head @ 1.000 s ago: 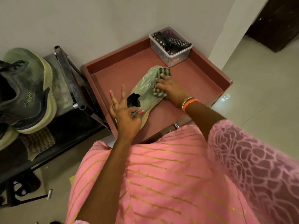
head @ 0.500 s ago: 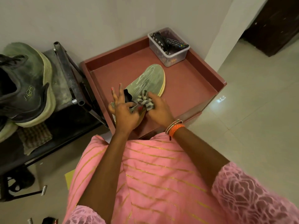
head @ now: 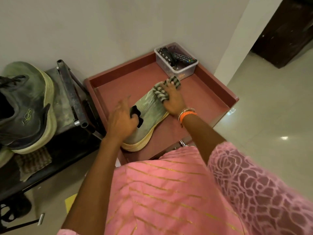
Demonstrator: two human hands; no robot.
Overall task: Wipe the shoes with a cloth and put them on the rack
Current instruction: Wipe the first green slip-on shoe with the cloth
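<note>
A pale green shoe (head: 149,114) with a cream sole lies on the reddish-brown tray table (head: 208,92), toe toward the wall. My left hand (head: 122,122) grips the shoe at its black collar opening. My right hand (head: 172,99) presses a striped grey-green cloth (head: 160,93) onto the toe, the fabric bunched between its fingers. Its mate, a green and dark shoe (head: 28,107), sits on top of the black metal shoe rack (head: 72,92) at the left.
A clear plastic box (head: 176,63) holding remote controls stands in the tray's far corner, just beyond the cloth. A folded cloth (head: 33,161) lies on the rack's lower shelf. White wall behind, tiled floor to the right, and a dark door (head: 286,29) at top right.
My right hand slid the cloth from the shoe's collar area forward to the toe. My left hand keeps its hold at the collar, and its raised fingers have come down.
</note>
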